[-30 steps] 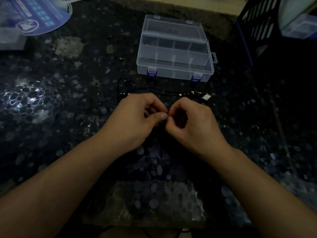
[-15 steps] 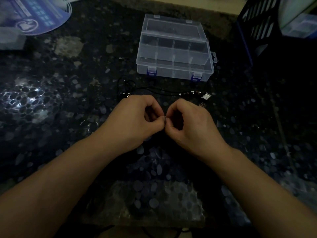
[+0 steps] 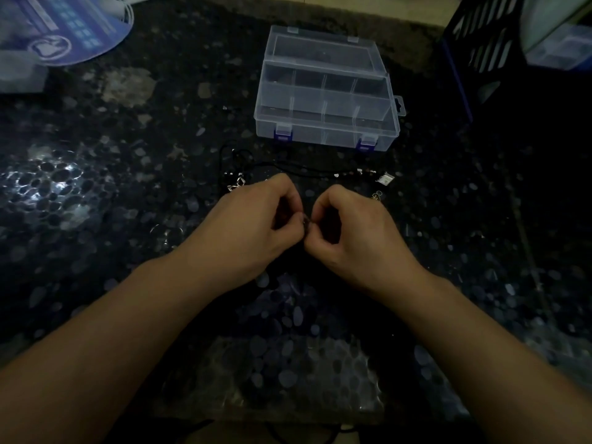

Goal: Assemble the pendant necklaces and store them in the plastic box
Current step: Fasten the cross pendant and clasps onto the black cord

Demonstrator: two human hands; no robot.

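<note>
My left hand and my right hand meet fingertip to fingertip over the dark speckled table, both pinching a tiny necklace part that is mostly hidden between thumbs and forefingers. Just beyond the hands a black necklace cord lies across the table, with small metal ends at the right and a silver pendant at the left. A small pale pendant piece lies at the cord's right end. The clear plastic box with blue latches stands open farther back.
A dark slatted crate stands at the back right. A round blue printed fan and a pale block lie at the back left. A few small metal rings sit right of my right hand.
Both hands stay together at the same spot. The fingertips have shifted slightly around the small part; nothing else has moved.
</note>
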